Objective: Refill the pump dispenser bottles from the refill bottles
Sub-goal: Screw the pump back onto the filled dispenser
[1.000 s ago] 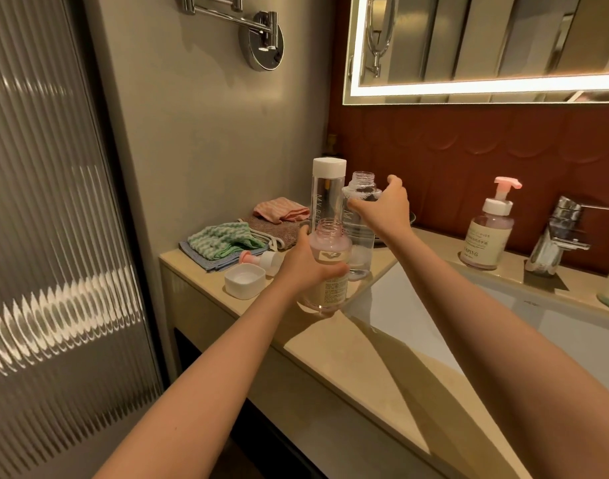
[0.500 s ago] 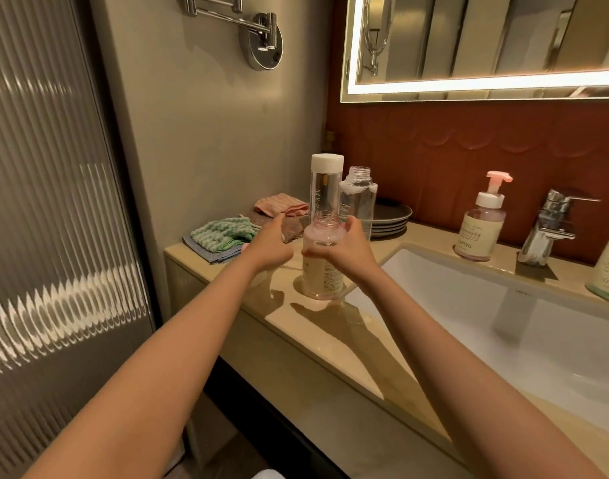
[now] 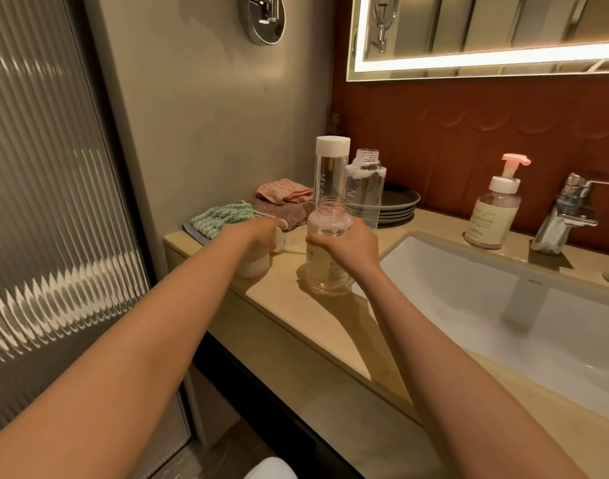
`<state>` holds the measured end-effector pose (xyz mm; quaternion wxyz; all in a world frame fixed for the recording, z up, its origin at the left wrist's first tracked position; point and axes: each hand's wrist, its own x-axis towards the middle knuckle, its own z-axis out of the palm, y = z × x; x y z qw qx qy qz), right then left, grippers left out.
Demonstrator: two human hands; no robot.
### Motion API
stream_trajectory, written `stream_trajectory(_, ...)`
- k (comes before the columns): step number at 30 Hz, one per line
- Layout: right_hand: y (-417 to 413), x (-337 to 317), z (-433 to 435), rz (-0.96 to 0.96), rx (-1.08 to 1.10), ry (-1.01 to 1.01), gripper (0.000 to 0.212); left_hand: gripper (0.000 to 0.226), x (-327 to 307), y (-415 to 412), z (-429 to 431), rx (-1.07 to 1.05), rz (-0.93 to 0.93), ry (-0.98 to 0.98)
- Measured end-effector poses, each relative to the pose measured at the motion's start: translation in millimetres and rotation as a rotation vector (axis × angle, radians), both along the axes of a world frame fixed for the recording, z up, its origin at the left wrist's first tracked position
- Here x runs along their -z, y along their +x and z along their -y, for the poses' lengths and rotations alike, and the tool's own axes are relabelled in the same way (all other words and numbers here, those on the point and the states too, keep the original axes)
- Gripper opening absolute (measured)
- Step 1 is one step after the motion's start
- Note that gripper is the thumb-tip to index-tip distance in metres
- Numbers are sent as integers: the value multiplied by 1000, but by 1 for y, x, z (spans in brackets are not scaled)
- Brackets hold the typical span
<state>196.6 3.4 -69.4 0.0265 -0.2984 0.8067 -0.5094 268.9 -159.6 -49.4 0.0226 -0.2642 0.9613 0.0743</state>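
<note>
desk (image 3: 296, 305): carries the bottles.
refill bottle (image 3: 365, 191): uncapped, upright behind.
pump bottle (image 3: 322, 267): upright on desk, neck open; likely light and slick, take the waist.
right grip (image 3: 348, 245): wrapped round pump bottle.
left grip (image 3: 258, 233): state cannot be told.

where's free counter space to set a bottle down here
Free: the counter in front of the open bottle, left of the sink, and the strip between plates and pump bottle. Crowded: back corner with cloths and refill bottles.

Behind the sink (image 3: 503, 326) stands a chrome faucet (image 3: 565, 216). Left of the sink sit stacked grey plates (image 3: 399, 206); farther left, a green cloth (image 3: 223, 219) and a pink cloth (image 3: 283, 190).
</note>
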Motion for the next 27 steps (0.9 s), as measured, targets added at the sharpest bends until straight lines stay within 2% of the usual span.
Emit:
stream_trajectory(4, -1, 1, -2, -6, -4, -7, 73, 66, -6, -7, 5, -13, 70, -38)
stream_trajectory(8, -1, -2, -7, -21, -13, -26, 59, 72, -2, -22, 11, -10, 168, -137)
stream_trajectory(12, -5, -3, -8, -20, -57, 3, 51, 67, -1, -35, 12, -6, 187, -361)
stream_trajectory(14, -8, -3, -7, -31, -62, 6, 53, 76, -6, -33, 14, 35, 82, -438)
stream_trajectory(17, -10, -3, -4, -43, -57, 15, 60, 58, -16, -19, 26, 56, -107, -514)
stream_trajectory(19, -10, -3, -3, -42, -46, 16, 62, 50, -24, -5, 29, 31, -210, -508)
stream_trajectory(24, -12, -3, 1, -28, -30, 40, 65, 51, -42, 19, 28, 33, -465, -455)
stream_trajectory(27, -12, -3, 4, -21, -19, 64, 74, 46, -52, 29, 29, 76, -599, -513)
